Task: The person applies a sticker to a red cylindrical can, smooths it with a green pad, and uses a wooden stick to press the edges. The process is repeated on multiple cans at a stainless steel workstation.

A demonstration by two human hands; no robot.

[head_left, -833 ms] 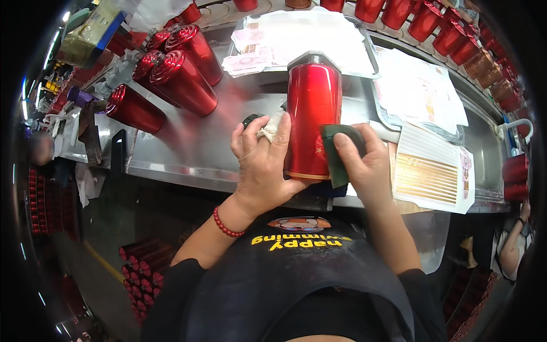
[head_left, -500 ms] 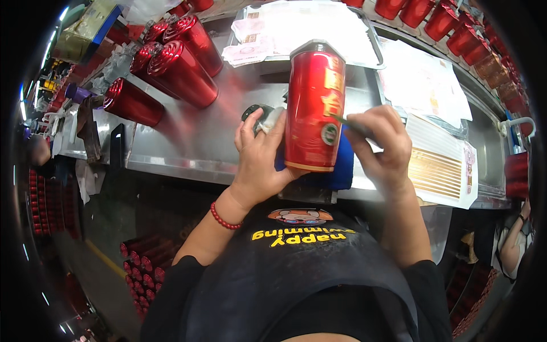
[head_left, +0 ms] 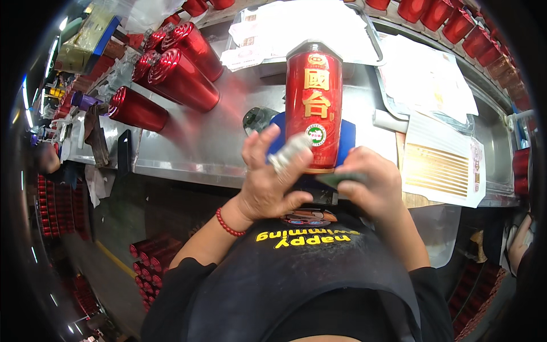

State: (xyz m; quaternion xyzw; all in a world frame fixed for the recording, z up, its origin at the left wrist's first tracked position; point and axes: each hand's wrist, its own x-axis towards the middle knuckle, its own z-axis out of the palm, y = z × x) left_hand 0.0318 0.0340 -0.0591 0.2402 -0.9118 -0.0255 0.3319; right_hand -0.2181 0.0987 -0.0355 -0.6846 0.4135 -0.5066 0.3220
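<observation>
A red bottle (head_left: 314, 122) with gold lettering and a round green-and-white emblem rests on a blue support (head_left: 348, 137) in front of me. My left hand (head_left: 265, 179) is just left of its base, fingers spread, with a white wrap (head_left: 290, 153) around one finger. It looks free of the bottle, though blur makes contact hard to judge. Close to the bottle's lower right, my right hand (head_left: 371, 181) pinches a thin, flat dark green piece (head_left: 336, 179), smeared by motion. Beyond my left fingers lies a dark rounded glassy object (head_left: 259, 118).
Several shiny red bottles (head_left: 185, 80) stand at the back left of the metal table (head_left: 188, 151). White sheets cover a tray (head_left: 373, 34) at the back. To the right lie more papers (head_left: 424, 80) and a sheet of gold strips (head_left: 436, 165). Red bottles (head_left: 151, 259) are stacked below.
The bottle has turned so that its lettering and emblem face up more squarely. My left hand has come off its side and opened. My right hand has moved down toward the base with the green piece.
</observation>
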